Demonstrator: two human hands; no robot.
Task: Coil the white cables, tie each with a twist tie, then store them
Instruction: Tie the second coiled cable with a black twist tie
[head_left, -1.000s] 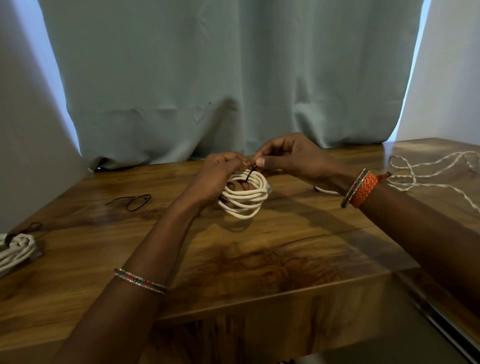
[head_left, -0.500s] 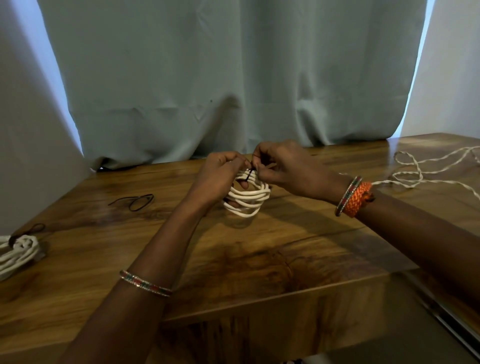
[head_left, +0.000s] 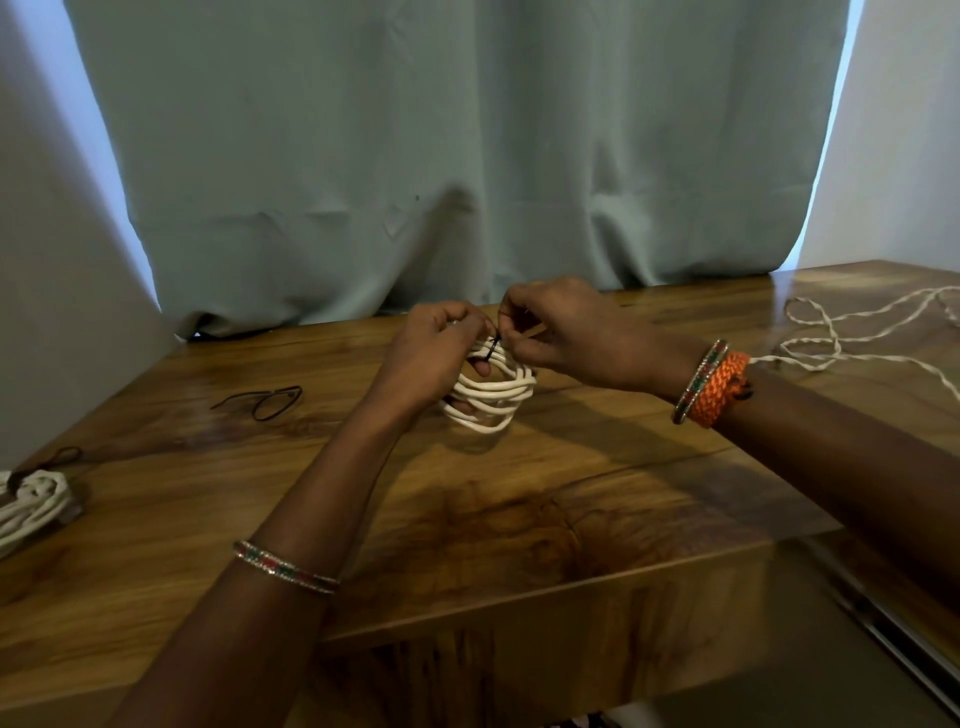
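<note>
From the head view, the left hand (head_left: 434, 353) gripped a white coil (head_left: 491, 397) held just above the table (head_left: 519, 519), fingers curled through its loops. The right hand (head_left: 563, 332) pinched a dark tie (head_left: 492, 347) at the coil's top, fingertips closed on it. A second coil (head_left: 31, 506) lay at the table's left edge, a spare tie (head_left: 270, 400) between it and the hands. A loose cable (head_left: 857, 332) sprawled at the right. A curtain (head_left: 467, 156) hung behind.
</note>
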